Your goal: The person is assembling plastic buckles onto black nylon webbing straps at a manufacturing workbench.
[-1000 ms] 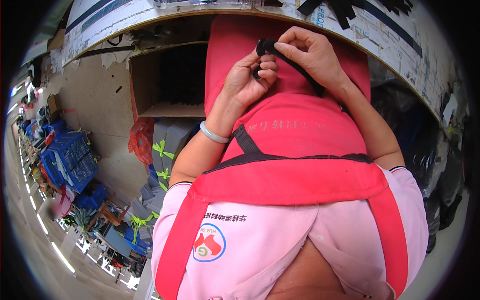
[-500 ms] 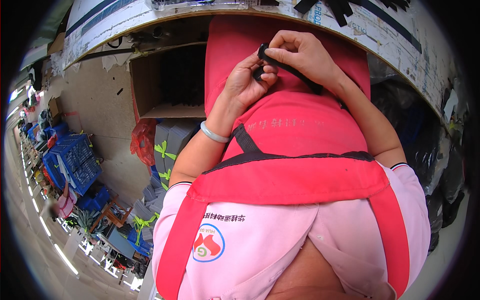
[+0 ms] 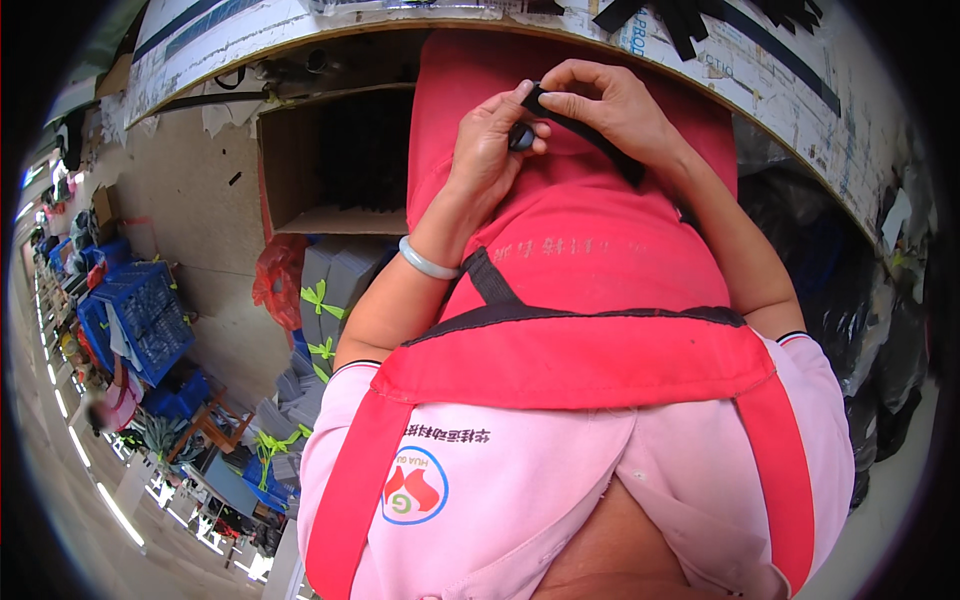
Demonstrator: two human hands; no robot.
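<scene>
Worn: pink short-sleeved shirt, sleeve hems trimmed in dark and white; chest badge round, blue-ringed, red and green inside. Red apron, broad red shoulder straps, black edging, faded lettering. Pale, smooth bangle, left wrist.

The right fingers cover part of the black strap; the left fingers hide part of a dark rounded piece — its kind unclear; the upper edge crops the worktop; a distant person is blurred.
</scene>
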